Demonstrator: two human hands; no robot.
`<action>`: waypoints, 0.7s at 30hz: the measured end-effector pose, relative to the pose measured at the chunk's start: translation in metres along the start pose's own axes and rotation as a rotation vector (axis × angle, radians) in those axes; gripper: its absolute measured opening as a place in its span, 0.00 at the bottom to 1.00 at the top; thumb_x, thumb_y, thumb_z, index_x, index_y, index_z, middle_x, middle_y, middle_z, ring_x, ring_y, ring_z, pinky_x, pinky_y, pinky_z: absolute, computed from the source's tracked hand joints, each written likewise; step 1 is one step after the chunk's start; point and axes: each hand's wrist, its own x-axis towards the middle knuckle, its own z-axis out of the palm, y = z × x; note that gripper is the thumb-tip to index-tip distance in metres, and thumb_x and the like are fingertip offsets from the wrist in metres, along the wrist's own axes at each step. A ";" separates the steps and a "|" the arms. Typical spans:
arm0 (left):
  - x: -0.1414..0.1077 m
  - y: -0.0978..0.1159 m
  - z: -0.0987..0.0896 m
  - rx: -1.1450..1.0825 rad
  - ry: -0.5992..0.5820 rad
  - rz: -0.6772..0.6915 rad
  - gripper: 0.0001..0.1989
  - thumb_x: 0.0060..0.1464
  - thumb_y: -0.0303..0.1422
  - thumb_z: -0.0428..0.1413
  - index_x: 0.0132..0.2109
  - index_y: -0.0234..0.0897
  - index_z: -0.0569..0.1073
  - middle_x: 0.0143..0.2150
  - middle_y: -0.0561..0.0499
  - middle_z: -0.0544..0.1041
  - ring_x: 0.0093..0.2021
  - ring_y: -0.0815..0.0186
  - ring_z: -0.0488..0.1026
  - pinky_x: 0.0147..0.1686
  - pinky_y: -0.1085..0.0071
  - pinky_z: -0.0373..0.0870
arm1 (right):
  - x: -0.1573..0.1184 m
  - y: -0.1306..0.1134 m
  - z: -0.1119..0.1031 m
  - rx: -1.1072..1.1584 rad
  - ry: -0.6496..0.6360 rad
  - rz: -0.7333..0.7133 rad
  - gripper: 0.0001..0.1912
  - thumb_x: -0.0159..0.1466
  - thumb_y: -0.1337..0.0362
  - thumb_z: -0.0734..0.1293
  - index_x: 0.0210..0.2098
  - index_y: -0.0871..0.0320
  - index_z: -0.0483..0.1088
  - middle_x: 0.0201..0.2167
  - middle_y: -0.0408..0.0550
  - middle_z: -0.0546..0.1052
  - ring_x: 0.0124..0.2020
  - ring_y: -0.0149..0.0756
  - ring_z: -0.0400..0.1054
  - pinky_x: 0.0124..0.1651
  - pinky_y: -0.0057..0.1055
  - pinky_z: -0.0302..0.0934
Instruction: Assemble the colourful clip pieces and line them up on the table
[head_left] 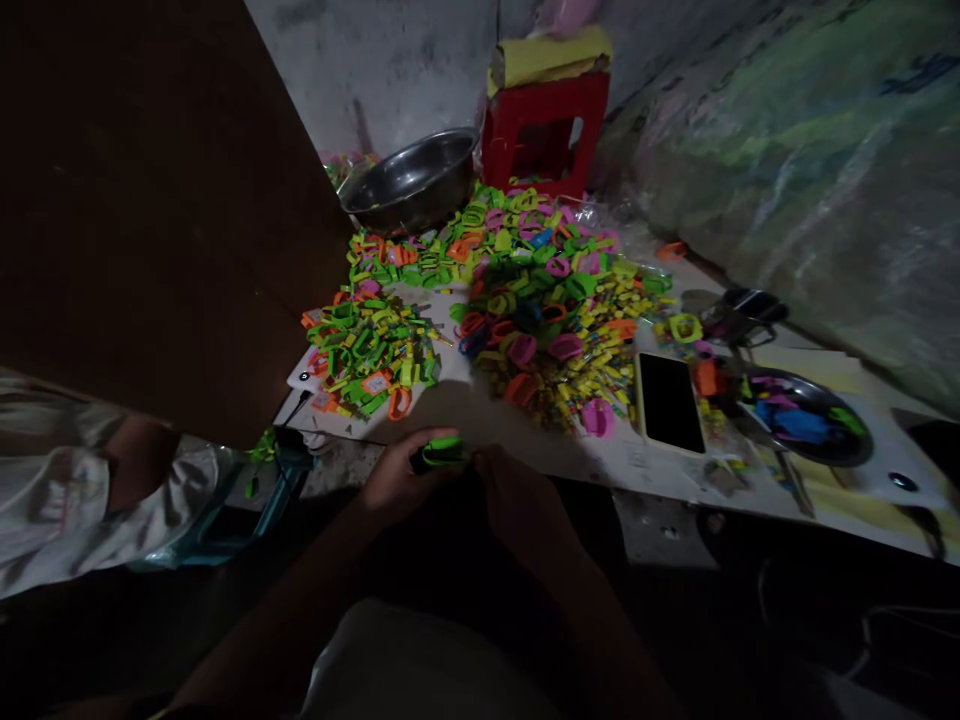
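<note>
My left hand (394, 472) is closed around a small green plastic piece (444, 449), which looks like a curved band with a dark part beside it. Close by on the right, my right hand (521, 497) has its fingers pressed together near the end of that piece. Shadow hides what those fingers hold, if anything. Both hands are just off the front edge of the white table (457, 400). Beyond them lie a heap of bright plastic loops and bands (367, 345) and many yellow stick-like pieces (592, 370).
A metal basin (412, 180) and a red stool (544, 135) stand at the back. Right lie a phone (670, 403), a metal cup (742, 312) and a metal dish (840, 450) of coloured pieces. A brown panel (150, 200) blocks the left, above another person's arm (139, 455).
</note>
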 end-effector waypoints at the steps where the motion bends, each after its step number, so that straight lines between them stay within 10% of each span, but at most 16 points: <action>1: 0.000 -0.002 0.000 0.011 -0.003 -0.008 0.23 0.46 0.37 0.62 0.50 0.35 0.75 0.48 0.46 0.78 0.47 0.61 0.75 0.49 0.67 0.70 | 0.000 -0.001 0.000 -0.020 -0.036 -0.014 0.10 0.67 0.73 0.56 0.37 0.57 0.66 0.30 0.47 0.76 0.33 0.34 0.71 0.33 0.27 0.54; 16: 0.000 -0.006 -0.008 0.083 -0.147 -0.132 0.20 0.46 0.40 0.62 0.47 0.37 0.76 0.44 0.48 0.80 0.44 0.60 0.76 0.43 0.69 0.71 | -0.002 -0.004 0.020 -0.160 -0.062 -0.014 0.10 0.66 0.61 0.61 0.34 0.57 0.72 0.29 0.47 0.78 0.30 0.37 0.72 0.30 0.30 0.51; 21: 0.017 0.008 -0.060 0.330 0.251 0.083 0.19 0.50 0.42 0.59 0.48 0.38 0.74 0.47 0.48 0.78 0.47 0.60 0.75 0.48 0.66 0.70 | 0.016 0.033 0.027 -0.209 0.212 0.000 0.23 0.63 0.50 0.66 0.52 0.58 0.68 0.48 0.54 0.75 0.48 0.47 0.67 0.49 0.38 0.56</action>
